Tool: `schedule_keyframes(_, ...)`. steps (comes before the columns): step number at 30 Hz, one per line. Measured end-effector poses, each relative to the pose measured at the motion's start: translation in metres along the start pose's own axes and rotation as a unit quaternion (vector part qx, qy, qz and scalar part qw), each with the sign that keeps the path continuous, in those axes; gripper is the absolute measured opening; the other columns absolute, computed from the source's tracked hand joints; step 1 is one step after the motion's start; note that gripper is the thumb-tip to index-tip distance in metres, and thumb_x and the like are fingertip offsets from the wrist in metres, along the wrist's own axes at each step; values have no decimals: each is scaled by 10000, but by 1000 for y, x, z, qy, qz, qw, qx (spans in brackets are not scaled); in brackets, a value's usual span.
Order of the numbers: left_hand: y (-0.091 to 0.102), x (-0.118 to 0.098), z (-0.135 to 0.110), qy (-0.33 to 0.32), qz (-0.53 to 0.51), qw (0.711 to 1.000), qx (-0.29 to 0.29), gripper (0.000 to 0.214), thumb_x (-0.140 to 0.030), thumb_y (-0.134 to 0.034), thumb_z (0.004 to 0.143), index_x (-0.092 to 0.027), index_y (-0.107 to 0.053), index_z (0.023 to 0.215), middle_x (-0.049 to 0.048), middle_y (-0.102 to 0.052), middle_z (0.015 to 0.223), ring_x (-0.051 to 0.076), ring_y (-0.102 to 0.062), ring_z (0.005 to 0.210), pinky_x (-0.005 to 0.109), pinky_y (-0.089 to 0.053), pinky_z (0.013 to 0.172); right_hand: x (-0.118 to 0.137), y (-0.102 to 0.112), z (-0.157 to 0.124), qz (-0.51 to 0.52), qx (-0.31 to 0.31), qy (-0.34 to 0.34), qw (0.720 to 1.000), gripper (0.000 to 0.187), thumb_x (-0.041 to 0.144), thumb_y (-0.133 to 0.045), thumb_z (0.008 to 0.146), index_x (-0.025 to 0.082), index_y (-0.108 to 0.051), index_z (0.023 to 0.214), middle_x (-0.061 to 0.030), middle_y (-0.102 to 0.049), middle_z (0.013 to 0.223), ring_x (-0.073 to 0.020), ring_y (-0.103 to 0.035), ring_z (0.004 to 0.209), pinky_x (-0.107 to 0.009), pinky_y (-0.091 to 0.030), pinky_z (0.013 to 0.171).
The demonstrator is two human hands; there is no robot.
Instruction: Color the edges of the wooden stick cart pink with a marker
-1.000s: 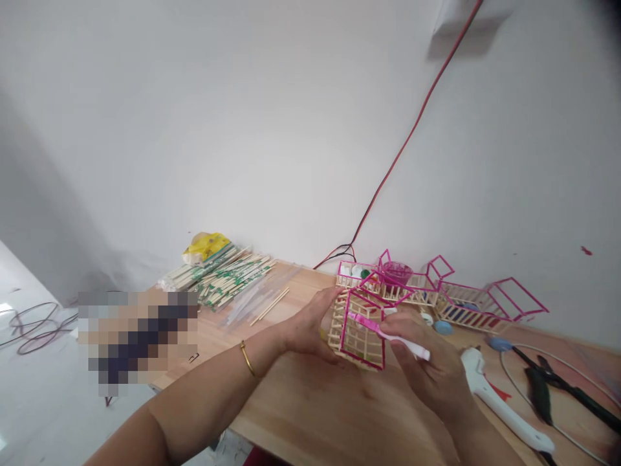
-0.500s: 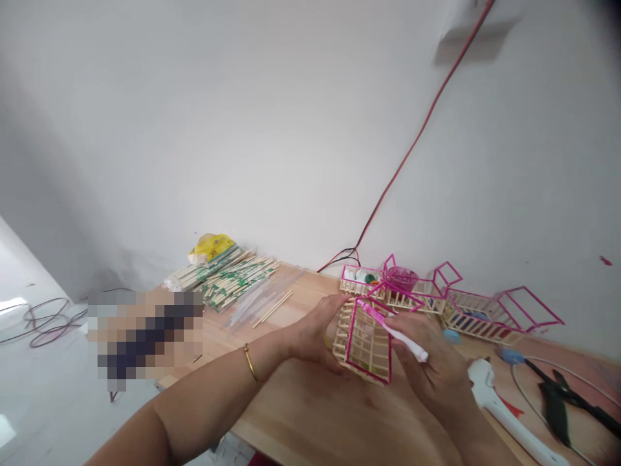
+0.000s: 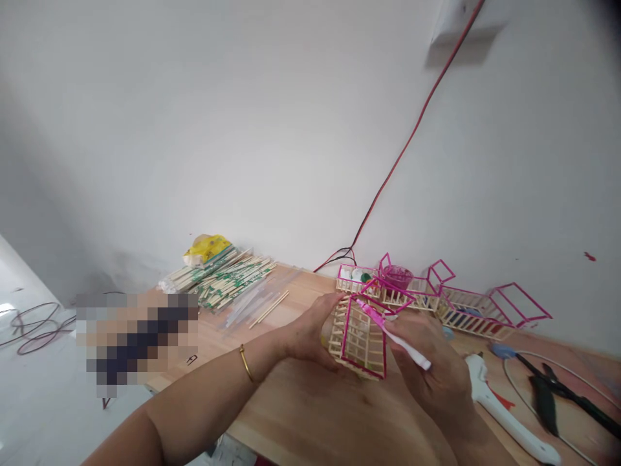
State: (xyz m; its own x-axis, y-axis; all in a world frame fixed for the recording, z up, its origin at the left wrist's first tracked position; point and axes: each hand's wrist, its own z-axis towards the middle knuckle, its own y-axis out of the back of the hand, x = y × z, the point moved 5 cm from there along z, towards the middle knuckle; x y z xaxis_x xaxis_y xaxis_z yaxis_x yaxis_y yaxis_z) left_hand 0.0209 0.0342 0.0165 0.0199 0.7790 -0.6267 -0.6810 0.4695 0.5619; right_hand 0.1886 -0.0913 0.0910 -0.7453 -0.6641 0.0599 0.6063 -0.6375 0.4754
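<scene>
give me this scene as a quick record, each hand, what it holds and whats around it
left hand: grips the side of a stick frame
right hand: holds a slim pink-and-white tool
tool tip: at the frame's upper pink edge; contact hard to confirm
frame color: pale slats, pink edging
behind the hands: more pink-edged frames, tub with pink inside
left side of table: pile of pale sticks, yellow packaging
right side of table: white tool
surface: wooden table
</scene>
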Motion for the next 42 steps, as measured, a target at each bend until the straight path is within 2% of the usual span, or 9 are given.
schedule_keyframes(5, 0, -3, 0, 15, -9, 1000, -3, 1296, -467, -935, 435, -225, -247, 1507, 161, -401, 1477, 391, -413, 1374, 530, -350, 1197, -1, 4, -1, -13, -19, 2, 1000, 282, 124, -583, 901, 176, -622, 1176, -94, -683, 1012, -217, -615, 977, -381, -474, 855)
schedule_keyframes(11, -1, -4, 0, 1, -5, 1000, -6, 1289, -480, -928, 439, -224, -245, 1502, 162, -418, 1459, 385, -436, 1354, 523, -367, 1184, 4, -2, 5, -46, 6, 30, 998, 218, 150, -567, 928, 172, -620, 1138, -70, -682, 943, -190, -605, 919, -350, -450, 834)
schedule_keyframes(19, -2, -1, 1, 1, -6, 1000, -24, 1298, -518, -924, 412, -219, -268, 1492, 159, -436, 1446, 393, -448, 1330, 526, -376, 1169, 6, -12, 2, -60, 23, 50, 997, 270, 102, -607, 894, 169, -615, 1156, -86, -682, 985, -206, -606, 960, -382, -451, 863)
schedule_keyframes(23, 0, -4, 1, 10, -19, 1000, -20, 1276, -487, -931, 418, -225, -285, 1486, 149, -439, 1445, 383, -439, 1347, 517, -370, 1179, 2, -13, 2, -66, 35, 40, 996, 224, 123, -586, 914, 165, -617, 1132, -77, -690, 964, -197, -611, 940, -376, -433, 861)
schedule_keyframes(29, 2, 4, 2, 48, -22, 999, -11, 1371, -475, -948, 370, -217, -232, 1510, 168, -398, 1477, 406, -403, 1375, 561, -339, 1197, -3, -8, 2, -60, 33, 30, 997, 191, 149, -567, 930, 173, -616, 1114, -71, -699, 954, -192, -616, 922, -365, -420, 856)
schedule_keyframes(33, 1, 0, 2, 32, -24, 999, -11, 1299, -463, -941, 406, -221, -272, 1492, 154, -420, 1454, 388, -421, 1361, 539, -353, 1191, -1, -10, 3, -46, 39, 26, 998, 231, 152, -571, 928, 190, -613, 1152, -66, -701, 968, -195, -626, 937, -359, -434, 856)
schedule_keyframes(42, 2, 1, 3, 24, -16, 999, -19, 1325, -450, -949, 403, -222, -246, 1503, 162, -405, 1470, 386, -418, 1371, 538, -355, 1191, -10, -5, -2, -74, 22, -12, 997, 187, 202, -581, 927, 219, -635, 1106, -50, -712, 952, -192, -638, 897, -358, -429, 851)
